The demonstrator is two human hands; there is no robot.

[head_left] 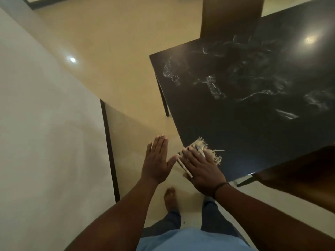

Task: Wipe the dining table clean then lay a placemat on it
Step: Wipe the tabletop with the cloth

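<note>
The black dining table (pixel 244 127) fills the right half of the head view, its top streaked with pale wet smears (pixel 213 86). At its near left corner my right hand (pixel 201 169) lies flat, fingers straight, pressing a frayed beige cloth (pixel 210 151) onto the table edge. Most of the cloth is hidden under that hand; only its fringe and a folded edge show. My left hand (pixel 157 162) hovers flat just off the table corner, fingers straight and together, palm down, holding nothing. No placemat is in view.
A dark wooden chair back (pixel 230 17) stands at the table's far side. Another brown chair (pixel 299 174) sits at the near right. A white wall (pixel 45 133) with a dark edge strip (pixel 110 151) rises at left. Beige floor tiles lie between.
</note>
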